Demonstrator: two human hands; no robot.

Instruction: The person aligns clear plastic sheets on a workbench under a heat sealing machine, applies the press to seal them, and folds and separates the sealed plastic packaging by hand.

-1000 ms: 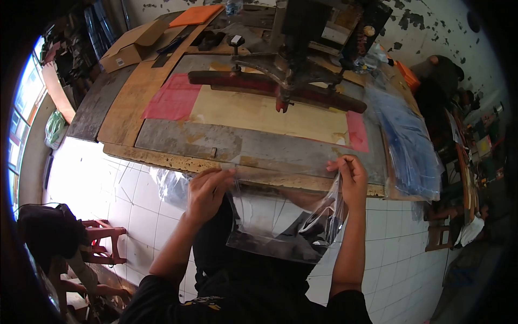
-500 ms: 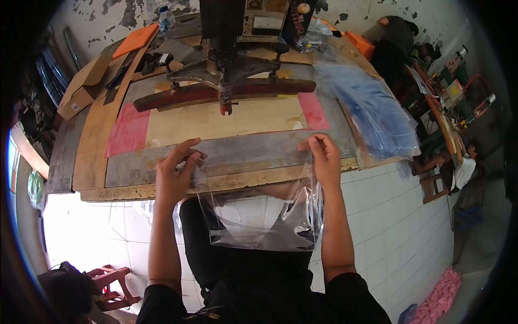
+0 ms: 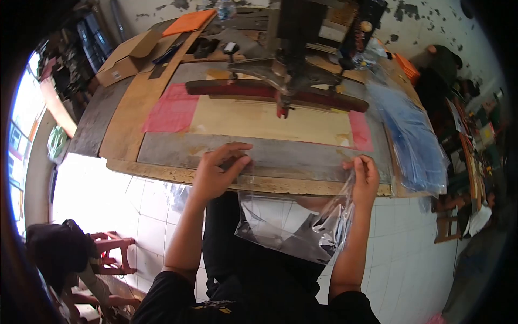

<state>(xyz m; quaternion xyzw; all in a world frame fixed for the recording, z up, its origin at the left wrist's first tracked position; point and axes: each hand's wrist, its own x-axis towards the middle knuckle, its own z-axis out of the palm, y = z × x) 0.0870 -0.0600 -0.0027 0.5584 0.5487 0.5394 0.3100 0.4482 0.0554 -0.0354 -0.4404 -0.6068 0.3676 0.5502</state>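
A clear plastic sheet (image 3: 288, 216), possibly a bag, hangs between my hands at the table's front edge, its lower part over my lap. My left hand (image 3: 218, 170) holds its upper left corner near the thumb, with the index finger stretched out above. At the upper right corner, my right hand (image 3: 367, 181) pinches the sheet, which is creased and shiny below those fingers. Just beyond my hands lies a cream-coloured pad (image 3: 270, 121) with pink strips at both ends. Over the pad stands a press head with a long dark red bar (image 3: 324, 100).
A stack of bluish clear plastic sheets (image 3: 413, 140) lies on the table's right side. A cardboard box (image 3: 127, 59) and an orange folder-like item (image 3: 189, 22) are at the back left. A person (image 3: 59, 254) is near a red stool (image 3: 116, 251); other people are at the right.
The view has turned left, so the table and press appear farther right. The sheet stays between both hands, its lower edge now slanting down to the right.
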